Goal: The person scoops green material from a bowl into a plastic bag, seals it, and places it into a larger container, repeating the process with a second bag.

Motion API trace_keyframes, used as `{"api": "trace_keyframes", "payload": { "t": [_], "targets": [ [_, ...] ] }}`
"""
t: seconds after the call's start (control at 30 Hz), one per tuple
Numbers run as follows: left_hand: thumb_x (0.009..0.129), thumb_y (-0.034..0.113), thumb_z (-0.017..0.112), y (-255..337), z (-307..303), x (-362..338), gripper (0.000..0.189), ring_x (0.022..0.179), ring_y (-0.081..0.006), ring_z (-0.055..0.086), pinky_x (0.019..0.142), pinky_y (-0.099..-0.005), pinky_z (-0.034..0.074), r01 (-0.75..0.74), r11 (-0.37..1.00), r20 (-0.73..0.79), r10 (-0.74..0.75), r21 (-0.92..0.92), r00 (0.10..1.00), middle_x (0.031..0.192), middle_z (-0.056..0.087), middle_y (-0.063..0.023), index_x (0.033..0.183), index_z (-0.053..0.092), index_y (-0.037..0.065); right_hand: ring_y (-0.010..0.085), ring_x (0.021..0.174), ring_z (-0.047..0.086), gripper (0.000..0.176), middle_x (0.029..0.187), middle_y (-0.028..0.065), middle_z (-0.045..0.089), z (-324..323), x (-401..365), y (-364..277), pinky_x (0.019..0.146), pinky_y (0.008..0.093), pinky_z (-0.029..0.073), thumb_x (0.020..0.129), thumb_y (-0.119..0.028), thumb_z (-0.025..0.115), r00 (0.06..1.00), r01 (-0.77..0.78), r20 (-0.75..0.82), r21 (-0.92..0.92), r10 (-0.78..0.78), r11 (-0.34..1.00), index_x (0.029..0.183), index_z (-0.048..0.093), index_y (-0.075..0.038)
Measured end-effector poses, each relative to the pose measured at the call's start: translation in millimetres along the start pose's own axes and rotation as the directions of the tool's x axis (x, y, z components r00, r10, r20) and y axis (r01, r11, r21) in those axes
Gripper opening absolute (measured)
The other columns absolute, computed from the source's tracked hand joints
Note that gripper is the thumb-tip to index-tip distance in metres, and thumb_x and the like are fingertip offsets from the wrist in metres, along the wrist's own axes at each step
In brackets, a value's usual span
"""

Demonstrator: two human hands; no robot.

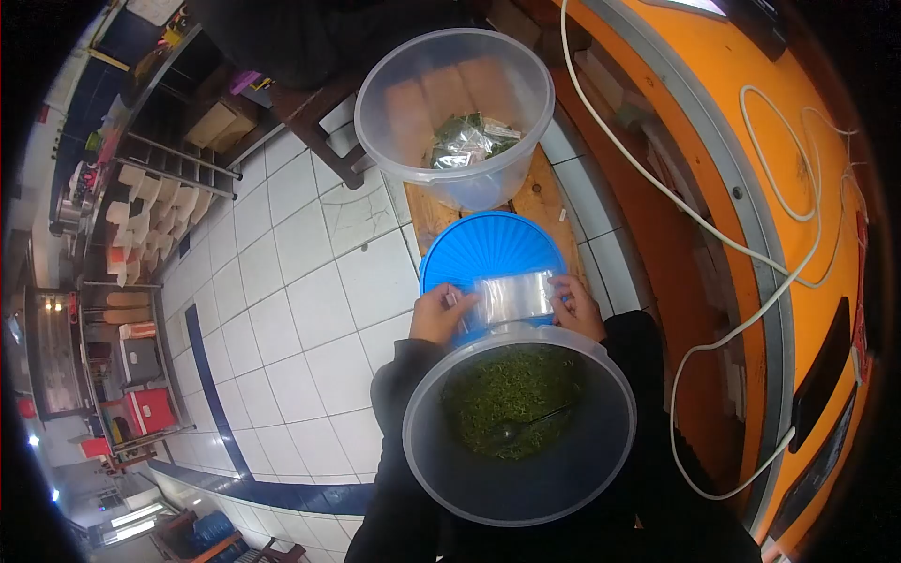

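Note:
A clear plastic bag (514, 297) is stretched flat between my two hands, above a round blue lid (493, 246). My left hand (439, 314) pinches its left end and my right hand (575, 308) pinches its right end. Just below the hands, close to my body, is a translucent tub (519, 511) with chopped green leaves (511, 394) inside. A dark spoon (511, 432) rests in the leaves. Beyond the lid, a second translucent tub (383, 113) holds shiny clear packets (469, 143) with green contents.
The far tub and lid sit on a wooden bench (546, 202). An orange counter (741, 188) with a white cable (690, 225) curves along the right. White floor tiles (310, 272) lie to the left, with shelves (141, 375) beyond. A dark-clothed person (282, 38) is at the top.

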State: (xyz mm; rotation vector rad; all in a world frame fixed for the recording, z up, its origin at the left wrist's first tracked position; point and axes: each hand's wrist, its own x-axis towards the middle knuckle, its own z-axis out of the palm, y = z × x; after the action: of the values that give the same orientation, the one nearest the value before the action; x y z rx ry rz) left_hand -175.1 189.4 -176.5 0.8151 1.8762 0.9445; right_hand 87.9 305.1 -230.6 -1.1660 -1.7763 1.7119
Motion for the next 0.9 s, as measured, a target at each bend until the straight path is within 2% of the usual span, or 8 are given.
{"api": "trace_keyframes", "payload": {
  "t": [0.13, 0.23, 0.5, 0.57, 0.63, 0.73, 0.83, 0.9],
  "targets": [
    [0.094, 0.02, 0.078, -15, -5, 3, 0.022, 0.069, -0.0115, 0.065, 0.059, -0.0294, 0.058, 0.056, 0.973, 0.061, -0.043, -0.223, 0.997, 0.079, 0.066, -0.0028, 0.096, 0.068, 0.001, 0.0116, 0.069, 0.062, 0.033, 0.101, 0.0082, 0.058, 0, -1, -2, 0.062, 0.0271, 0.051, 0.1, -0.003, 0.059, 1.0, 0.004, -0.006, -0.005, -0.004, 1.0, 0.132, 0.054, -0.005],
    [0.097, 0.013, 0.07, -27, -14, 6, 0.018, 0.076, -0.0157, 0.07, 0.065, -0.0347, 0.065, 0.049, 0.961, 0.076, -0.029, -0.273, 0.997, 0.091, 0.07, -0.0059, 0.108, 0.068, -0.002, 0.0119, 0.07, 0.062, 0.033, 0.101, 0.0082, 0.058, 1, -3, -11, 0.063, 0.0269, 0.051, 0.099, -0.003, 0.059, 1.0, -0.017, -0.017, 0.009, 0.017, 1.0, 0.132, 0.054, -0.005],
    [0.1, 0.005, 0.061, -43, -53, -12, 0.027, 0.097, -0.0211, 0.07, 0.083, -0.0409, 0.065, -0.002, 0.886, -0.039, -0.018, -0.463, 0.999, 0.11, 0.071, -0.0117, 0.124, 0.068, -0.005, 0.0153, 0.077, 0.065, 0.042, 0.104, 0.0108, 0.06, -8, -9, -8, 0.069, 0.0296, 0.054, 0.099, -0.006, 0.061, 0.999, 0.037, -0.03, 0.059, -0.035, 0.998, 0.14, 0.05, -0.006],
    [0.1, 0.007, 0.063, -41, -60, -30, 0.03, 0.1, -0.022, 0.07, 0.09, -0.0423, 0.063, -0.12, 0.849, -0.225, 0.002, -0.515, 0.974, 0.116, 0.071, -0.0135, 0.127, 0.067, -0.004, 0.0169, 0.081, 0.066, 0.045, 0.106, 0.0125, 0.061, -18, -21, -17, 0.072, 0.0307, 0.055, 0.099, -0.007, 0.062, 0.992, 0.099, -0.085, 0.055, -0.094, 0.994, 0.142, 0.049, -0.007],
    [0.102, 0.016, 0.066, -44, -77, -58, 0.039, 0.108, -0.0226, 0.068, 0.093, -0.0347, 0.058, -0.174, 0.893, -0.327, 0.032, -0.415, 0.944, 0.119, 0.071, -0.0158, 0.134, 0.063, -0.007, 0.0212, 0.088, 0.066, 0.048, 0.109, 0.0155, 0.063, -36, -45, -38, 0.078, 0.0339, 0.055, 0.098, -0.009, 0.063, 0.986, 0.039, -0.158, -0.135, -0.061, 0.99, 0.144, 0.049, -0.008],
    [0.101, 0.016, 0.067, -35, -84, -115, 0.046, 0.107, -0.0217, 0.068, 0.09, -0.0323, 0.056, -0.267, 0.848, -0.445, 0.041, -0.458, 0.895, 0.118, 0.071, -0.0159, 0.139, 0.058, -0.008, 0.023, 0.094, 0.066, 0.051, 0.112, 0.0168, 0.064, -52, -100, -51, 0.083, 0.0353, 0.054, 0.097, -0.01, 0.064, 0.973, -0.015, -0.227, -0.211, -0.034, 0.977, 0.145, 0.049, -0.009],
    [0.098, 0.009, 0.067, -13, -79, -183, 0.055, 0.101, -0.0205, 0.069, 0.086, -0.0318, 0.056, -0.311, 0.78, -0.532, -0.034, -0.544, 0.846, 0.117, 0.071, -0.0173, 0.146, 0.048, -0.01, 0.0242, 0.093, 0.063, 0.046, 0.101, 0.014, 0.063, -47, -173, -61, 0.081, 0.0383, 0.051, 0.094, -0.01, 0.066, 0.939, -0.025, -0.333, -0.329, -0.091, 0.944, 0.138, 0.056, -0.008],
    [0.095, -0.001, 0.067, -10, -73, -223, 0.048, 0.108, -0.0246, 0.07, 0.091, -0.0354, 0.059, -0.312, 0.737, -0.546, -0.091, -0.599, 0.833, 0.118, 0.071, -0.0193, 0.141, 0.053, -0.007, 0.0255, 0.088, 0.061, 0.034, 0.091, 0.0117, 0.061, -41, -218, -70, 0.077, 0.0386, 0.049, 0.091, -0.008, 0.068, 0.905, -0.025, -0.382, -0.487, -0.188, 0.873, 0.125, 0.063, -0.007]
  ]
}}
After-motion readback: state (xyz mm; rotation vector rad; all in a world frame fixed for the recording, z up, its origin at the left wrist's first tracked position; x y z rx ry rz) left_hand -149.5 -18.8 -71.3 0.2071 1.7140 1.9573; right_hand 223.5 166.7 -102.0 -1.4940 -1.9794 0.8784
